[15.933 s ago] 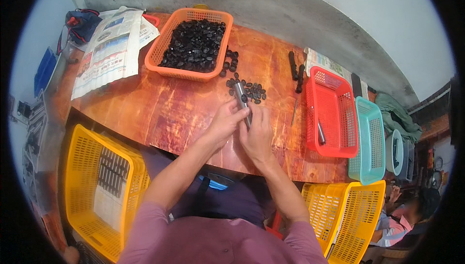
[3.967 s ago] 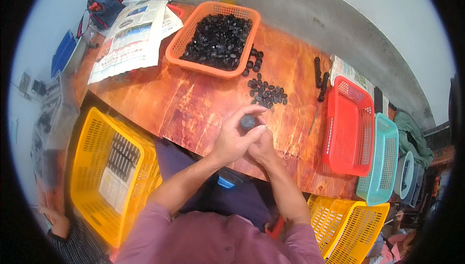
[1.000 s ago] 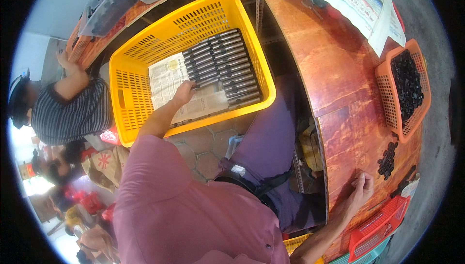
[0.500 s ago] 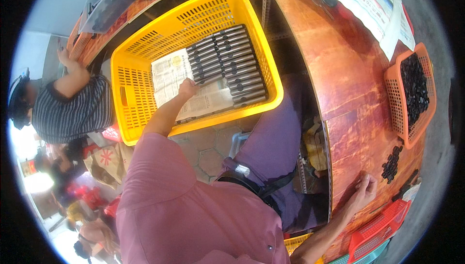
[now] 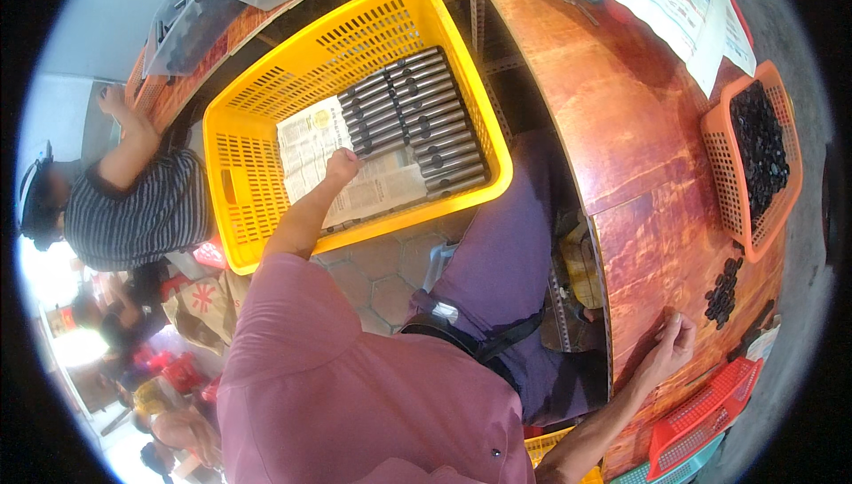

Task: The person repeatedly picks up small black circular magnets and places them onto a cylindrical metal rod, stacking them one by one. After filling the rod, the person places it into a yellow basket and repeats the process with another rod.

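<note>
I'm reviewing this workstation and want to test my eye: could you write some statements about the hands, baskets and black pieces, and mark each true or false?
1. The left hand reaches into the yellow basket. True.
2. The metal rods lie scattered on the floor. False: they lie side by side in the yellow basket.
3. The orange basket holds many small black pieces. True.
4. The right hand is inside the orange basket. False: it is at the wooden table, apart from that basket.
5. A cluster of black pieces lies on the wooden table, outside the orange basket. True.
</note>
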`<state>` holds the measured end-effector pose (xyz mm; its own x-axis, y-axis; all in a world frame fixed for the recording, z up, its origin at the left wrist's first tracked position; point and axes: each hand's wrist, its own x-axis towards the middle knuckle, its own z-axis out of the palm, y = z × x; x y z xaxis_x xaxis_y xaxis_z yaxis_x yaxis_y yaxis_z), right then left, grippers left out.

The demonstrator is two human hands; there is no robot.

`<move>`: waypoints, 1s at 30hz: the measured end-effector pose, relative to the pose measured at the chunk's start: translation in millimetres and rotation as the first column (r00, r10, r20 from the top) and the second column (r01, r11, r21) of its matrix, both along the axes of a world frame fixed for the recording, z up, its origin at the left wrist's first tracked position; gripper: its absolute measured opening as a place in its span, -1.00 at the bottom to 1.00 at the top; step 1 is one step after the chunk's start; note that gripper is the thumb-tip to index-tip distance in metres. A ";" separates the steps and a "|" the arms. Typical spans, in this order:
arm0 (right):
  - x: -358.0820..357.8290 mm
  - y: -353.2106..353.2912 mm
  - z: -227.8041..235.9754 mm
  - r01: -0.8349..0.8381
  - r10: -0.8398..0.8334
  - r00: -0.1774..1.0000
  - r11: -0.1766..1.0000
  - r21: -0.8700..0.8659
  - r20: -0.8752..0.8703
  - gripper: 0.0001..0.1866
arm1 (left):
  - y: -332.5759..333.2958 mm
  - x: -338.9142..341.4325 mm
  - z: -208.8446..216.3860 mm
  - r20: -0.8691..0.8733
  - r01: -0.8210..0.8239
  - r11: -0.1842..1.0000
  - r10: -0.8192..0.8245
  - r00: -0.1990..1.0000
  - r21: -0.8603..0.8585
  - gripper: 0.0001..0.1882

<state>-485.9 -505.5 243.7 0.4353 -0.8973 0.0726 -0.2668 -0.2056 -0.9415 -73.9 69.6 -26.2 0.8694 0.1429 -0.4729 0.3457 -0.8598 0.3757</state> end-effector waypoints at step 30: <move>12.8 13.9 23.6 0.022 -0.029 0.975 0.999 -0.037 -0.220 -0.78 | -161.4 32.9 184.9 0.803 0.434 0.841 0.002 0.596 -0.324 -0.65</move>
